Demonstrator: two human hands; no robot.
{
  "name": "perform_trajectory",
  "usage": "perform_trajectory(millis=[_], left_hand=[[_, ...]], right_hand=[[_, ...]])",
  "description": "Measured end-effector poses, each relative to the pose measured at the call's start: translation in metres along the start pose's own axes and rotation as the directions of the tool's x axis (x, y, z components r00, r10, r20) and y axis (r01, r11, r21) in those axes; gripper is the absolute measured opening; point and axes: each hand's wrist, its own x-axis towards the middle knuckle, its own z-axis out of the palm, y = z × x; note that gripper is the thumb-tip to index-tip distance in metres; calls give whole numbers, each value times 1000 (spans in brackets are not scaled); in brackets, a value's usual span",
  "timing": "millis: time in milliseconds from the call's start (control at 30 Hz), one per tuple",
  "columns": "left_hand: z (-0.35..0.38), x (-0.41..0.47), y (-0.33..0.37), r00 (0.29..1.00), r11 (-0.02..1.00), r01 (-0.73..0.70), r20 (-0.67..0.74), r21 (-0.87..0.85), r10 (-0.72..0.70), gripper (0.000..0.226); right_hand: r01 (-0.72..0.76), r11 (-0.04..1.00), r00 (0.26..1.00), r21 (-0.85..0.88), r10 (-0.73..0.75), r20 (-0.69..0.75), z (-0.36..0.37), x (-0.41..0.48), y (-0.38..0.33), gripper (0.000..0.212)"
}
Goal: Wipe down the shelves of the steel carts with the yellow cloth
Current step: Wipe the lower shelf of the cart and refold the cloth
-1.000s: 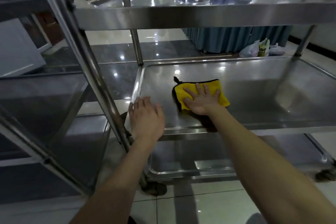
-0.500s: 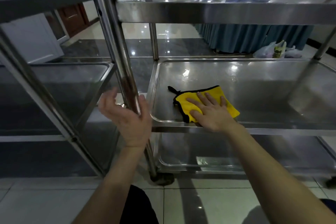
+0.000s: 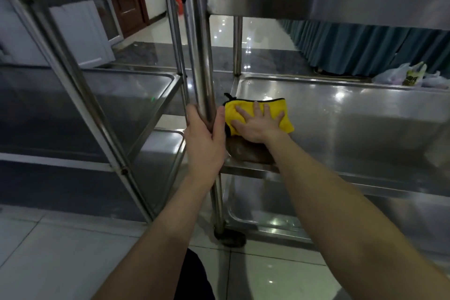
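The yellow cloth [image 3: 239, 108] lies flat on the middle shelf [image 3: 341, 124] of a steel cart [image 3: 341, 5], by the shelf's 9 o'clock edge. The right hand [image 3: 258, 124] presses on it, palm down, fingers straight and spread apart. At 9 o'clock of the cloth, the left hand [image 3: 205, 143] grips the cart's upright post [image 3: 198, 44], fingers and thumb clamped round it. A second cart [image 3: 121, 95] stands further toward 9 o'clock; plastic bags [image 3: 401, 75] lie at 1 o'clock
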Motion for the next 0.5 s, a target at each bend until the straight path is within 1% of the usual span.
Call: perform_trajectory(millis=[33,100,167,267,367,433,500], left_hand=[[0,1,0,1000,1000,-5,-8,8,5,44],[3,2,1,997,996,-63,-49,60,66,41],[5,2,0,993,991,-86,-70,98,93,38],[8,2,-2,990,992,-93,-99,87,102,42],[9,4,-1,986,991,-94,-127,98,106,40],[9,4,1,987,990,-88,-127,107,101,33],[8,3,2,989,991,-73,-117,110,86,30]], right_hand=[[-4,1000,1000,11,4,7,1,3,-5,78],[3,1000,1000,5,-3,1,2,-2,-7,79],[50,999,999,-4,-50,-13,5,-21,-4,80],[142,990,988,-1,-141,-55,22,-64,0,85],[214,977,974,3,-213,-80,26,-94,14,74],[264,964,962,7,-263,-70,19,-105,26,64],[312,950,949,23,-310,-50,13,-115,39,60]])
